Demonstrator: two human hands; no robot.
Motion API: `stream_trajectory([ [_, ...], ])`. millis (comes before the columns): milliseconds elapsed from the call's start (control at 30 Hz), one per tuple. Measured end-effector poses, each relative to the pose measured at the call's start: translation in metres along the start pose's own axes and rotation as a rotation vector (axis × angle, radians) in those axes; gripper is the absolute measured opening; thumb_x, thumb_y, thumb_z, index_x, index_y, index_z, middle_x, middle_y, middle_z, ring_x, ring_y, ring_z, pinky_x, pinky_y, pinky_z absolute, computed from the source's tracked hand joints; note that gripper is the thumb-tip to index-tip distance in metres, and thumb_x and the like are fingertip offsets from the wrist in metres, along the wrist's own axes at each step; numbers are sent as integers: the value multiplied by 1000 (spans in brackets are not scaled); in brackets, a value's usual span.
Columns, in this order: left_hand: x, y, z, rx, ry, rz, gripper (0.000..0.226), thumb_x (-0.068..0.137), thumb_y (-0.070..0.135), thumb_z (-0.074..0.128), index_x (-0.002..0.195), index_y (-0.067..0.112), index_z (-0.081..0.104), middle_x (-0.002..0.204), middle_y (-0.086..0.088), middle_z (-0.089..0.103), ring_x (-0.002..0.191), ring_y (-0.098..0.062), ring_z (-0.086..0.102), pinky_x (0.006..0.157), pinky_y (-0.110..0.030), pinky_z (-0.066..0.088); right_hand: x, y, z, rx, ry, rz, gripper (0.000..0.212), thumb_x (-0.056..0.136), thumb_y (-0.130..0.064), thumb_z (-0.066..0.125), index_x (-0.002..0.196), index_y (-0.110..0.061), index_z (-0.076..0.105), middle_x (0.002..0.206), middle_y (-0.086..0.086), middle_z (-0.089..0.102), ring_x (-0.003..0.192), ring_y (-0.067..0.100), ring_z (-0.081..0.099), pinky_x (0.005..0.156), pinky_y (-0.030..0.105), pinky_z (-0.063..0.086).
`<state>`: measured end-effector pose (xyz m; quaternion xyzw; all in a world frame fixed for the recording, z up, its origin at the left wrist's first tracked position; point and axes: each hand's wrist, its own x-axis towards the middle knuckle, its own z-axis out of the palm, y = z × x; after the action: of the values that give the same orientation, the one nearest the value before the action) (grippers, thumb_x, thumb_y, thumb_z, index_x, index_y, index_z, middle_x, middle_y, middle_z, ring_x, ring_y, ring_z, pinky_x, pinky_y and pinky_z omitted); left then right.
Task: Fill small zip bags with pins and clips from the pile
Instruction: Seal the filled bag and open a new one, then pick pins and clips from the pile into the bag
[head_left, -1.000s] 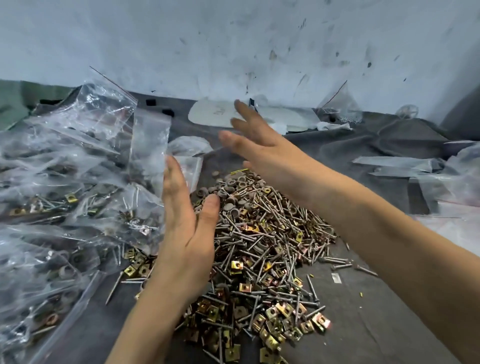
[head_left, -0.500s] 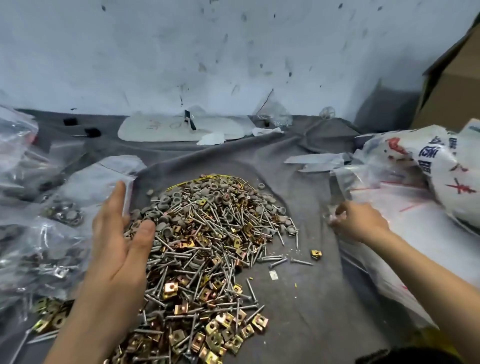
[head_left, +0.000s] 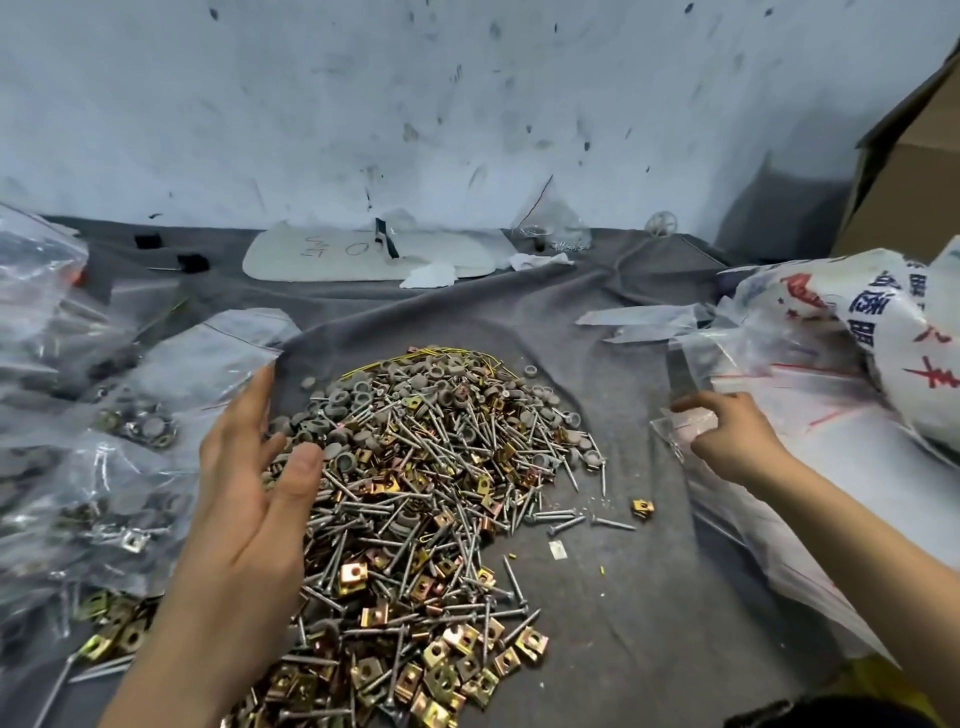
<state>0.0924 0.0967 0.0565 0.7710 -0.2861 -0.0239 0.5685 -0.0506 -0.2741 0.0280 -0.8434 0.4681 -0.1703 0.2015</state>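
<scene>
**Fresh bag pinched, big pile left to go**

Nearest me, the pile (head_left: 431, 493) of pins and clips on the grey cloth (head_left: 649, 597) is large and runs off the bottom edge, so I judge most of the work is ahead. My left hand (head_left: 249, 488) hovers at its left side, fingers spread, holding nothing. Filled bags (head_left: 104, 467) lie heaped beside it. Further right, my right hand (head_left: 727, 436) pinches an empty zip bag (head_left: 685, 421) at the stack of bags (head_left: 831, 467). It may be more than one, as the clear plastic blurs together.

We see silver pins (head_left: 566, 526), brass-yellow clips (head_left: 642, 507) and grey caps (head_left: 344, 399) on a dark grey cloth (head_left: 623, 623), clear zip bags (head_left: 831, 457) with red lines, a white sack (head_left: 878, 312) printed blue and red, and a dark-flecked white wall (head_left: 467, 104).
</scene>
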Motion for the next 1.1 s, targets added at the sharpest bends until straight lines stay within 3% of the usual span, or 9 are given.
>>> stream_trajectory([
  [167, 2, -3, -2, -26, 13, -9, 69, 76, 72, 30, 142, 62, 13, 153, 14, 32, 123, -12, 45, 98, -39, 33, -15, -17, -18, 408, 396, -88, 39, 82, 9, 58, 113, -15, 65, 130, 15, 48, 96, 26, 63, 82, 25, 48],
  [300, 3, 0, 0, -60, 28, 21, 60, 73, 78, 33, 129, 76, 14, 129, 52, 30, 121, -7, 52, 107, -47, 38, -42, -73, -39, 911, 428, -268, 33, 82, 4, 64, 102, -22, 68, 123, 8, 60, 104, 8, 64, 87, 16, 49],
  [367, 3, -2, 2, -111, 37, 40, 64, 72, 76, 38, 133, 72, 19, 133, 45, 37, 119, 0, 53, 107, -48, 40, -57, -106, -41, 1150, 298, -281, 34, 81, 8, 62, 78, -23, 75, 109, 3, 68, 104, 4, 64, 84, 13, 48],
  [467, 3, -4, 4, -176, 2, 49, 65, 77, 72, 47, 137, 67, 22, 130, 32, 53, 116, 5, 55, 100, -33, 43, -78, -142, -31, 1489, -52, -294, 27, 73, 8, 64, 60, -14, 74, 80, 1, 72, 79, 9, 66, 72, 15, 49],
  [600, 2, -5, 5, -264, -20, 0, 71, 77, 56, 51, 143, 48, 26, 125, 27, 60, 115, 5, 57, 95, -23, 43, -93, -161, -1, 1619, -463, -253, 10, 67, -10, 63, 64, -16, 72, 78, 7, 71, 76, 19, 66, 78, 37, 54],
  [733, 5, -7, 3, -339, -2, -59, 77, 63, 50, 59, 133, 55, 28, 124, 24, 62, 111, 3, 60, 94, -21, 47, -89, -159, 28, 1691, -736, -109, 8, 71, -7, 62, 75, -10, 68, 82, 13, 70, 73, 21, 70, 65, 36, 59],
  [833, 5, -8, 4, -353, -32, -70, 81, 61, 47, 64, 134, 53, 30, 123, 20, 64, 109, -3, 64, 91, -21, 52, -92, -150, 49, 1736, -928, -46, 34, 59, -8, 84, 89, -3, 71, 93, 17, 70, 80, 23, 70, 64, 35, 59],
  [933, 2, -10, 9, -350, -99, -55, 79, 62, 46, 69, 132, 57, 36, 118, 22, 66, 107, -3, 65, 85, -10, 49, -96, -141, 61, 1641, -997, -55, 65, 48, -15, 94, 100, 7, 61, 98, 20, 68, 81, 26, 69, 64, 34, 59],
  [1100, -2, -6, 18, -176, -174, 56, 77, 67, 42, 74, 127, 70, 36, 123, 28, 61, 108, 0, 64, 90, -15, 49, -104, -142, 69, 1545, -1043, -126, 40, 54, -14, 91, 83, -3, 65, 92, 19, 65, 81, 25, 66, 64, 30, 58],
])
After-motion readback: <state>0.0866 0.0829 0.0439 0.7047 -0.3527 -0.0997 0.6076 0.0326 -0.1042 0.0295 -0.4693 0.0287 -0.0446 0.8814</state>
